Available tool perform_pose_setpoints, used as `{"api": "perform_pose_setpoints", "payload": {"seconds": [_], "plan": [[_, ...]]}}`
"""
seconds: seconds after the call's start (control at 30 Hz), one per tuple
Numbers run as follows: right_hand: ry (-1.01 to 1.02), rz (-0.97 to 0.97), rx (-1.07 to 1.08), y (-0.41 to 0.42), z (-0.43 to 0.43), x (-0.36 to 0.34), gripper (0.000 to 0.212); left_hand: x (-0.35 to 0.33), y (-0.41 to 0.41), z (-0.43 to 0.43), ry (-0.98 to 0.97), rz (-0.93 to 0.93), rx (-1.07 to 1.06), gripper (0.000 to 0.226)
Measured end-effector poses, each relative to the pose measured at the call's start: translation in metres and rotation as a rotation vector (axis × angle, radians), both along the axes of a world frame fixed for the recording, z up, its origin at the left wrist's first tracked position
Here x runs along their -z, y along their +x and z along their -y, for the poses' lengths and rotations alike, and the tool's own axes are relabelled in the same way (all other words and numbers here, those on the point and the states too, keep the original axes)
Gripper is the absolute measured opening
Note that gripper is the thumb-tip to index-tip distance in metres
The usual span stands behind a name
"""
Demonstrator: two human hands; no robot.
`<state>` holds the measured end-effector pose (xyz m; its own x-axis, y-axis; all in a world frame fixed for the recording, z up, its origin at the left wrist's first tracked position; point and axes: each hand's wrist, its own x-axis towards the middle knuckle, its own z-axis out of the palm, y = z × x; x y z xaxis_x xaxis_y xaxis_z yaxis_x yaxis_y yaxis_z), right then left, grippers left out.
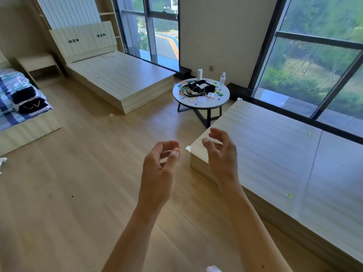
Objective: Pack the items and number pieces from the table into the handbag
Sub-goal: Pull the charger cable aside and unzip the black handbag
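A small round white table (184,101) stands across the room, by the window. On it lies a black handbag (202,85), with coloured number pieces (218,92) scattered around it, a tangle of cables (193,91) and a small white box (210,95). My left hand (160,169) and my right hand (221,154) are raised in front of me, far short of the table. Both hold nothing, fingers curled and apart.
A white cylinder (200,75) and a water bottle (222,78) stand at the table's far edge. A bare wooden bed frame (121,79) lies left of the table, a low wooden platform (275,150) right of it. Open wooden floor (88,173) lies between.
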<state>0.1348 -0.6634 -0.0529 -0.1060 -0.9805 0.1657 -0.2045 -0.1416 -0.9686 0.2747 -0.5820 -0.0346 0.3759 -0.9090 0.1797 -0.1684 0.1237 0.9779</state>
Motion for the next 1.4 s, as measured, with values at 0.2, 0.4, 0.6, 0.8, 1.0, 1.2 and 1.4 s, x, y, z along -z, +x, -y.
{"api": "perform_pose_setpoints", "payload": {"seconds": [0.2, 0.4, 0.6, 0.8, 1.0, 1.2, 1.4], "plan": [[0.038, 0.014, 0.013, 0.039, 0.091, 0.018, 0.035, 0.017, 0.035, 0.088, 0.036, -0.007, 0.018, 0.020], [0.031, 0.062, -0.004, 0.083, 0.215, 0.025, 0.036, 0.018, 0.072, 0.198, 0.055, 0.010, 0.006, 0.021], [0.037, 0.060, -0.077, 0.131, 0.322, 0.019, 0.037, 0.000, 0.113, 0.298, 0.034, 0.019, -0.040, 0.022], [0.052, 0.027, -0.102, 0.174, 0.415, 0.025, 0.036, 0.005, 0.156, 0.399, 0.064, -0.001, -0.042, 0.022], [0.105, 0.029, -0.068, 0.229, 0.516, 0.038, 0.032, 0.018, 0.211, 0.514, 0.091, -0.017, 0.021, 0.024], [0.118, 0.032, -0.018, 0.291, 0.631, 0.032, 0.033, 0.009, 0.282, 0.640, 0.085, -0.041, 0.087, 0.024], [0.137, 0.055, 0.064, 0.332, 0.725, 0.034, 0.032, 0.007, 0.334, 0.751, 0.114, -0.023, 0.173, 0.025]]}}
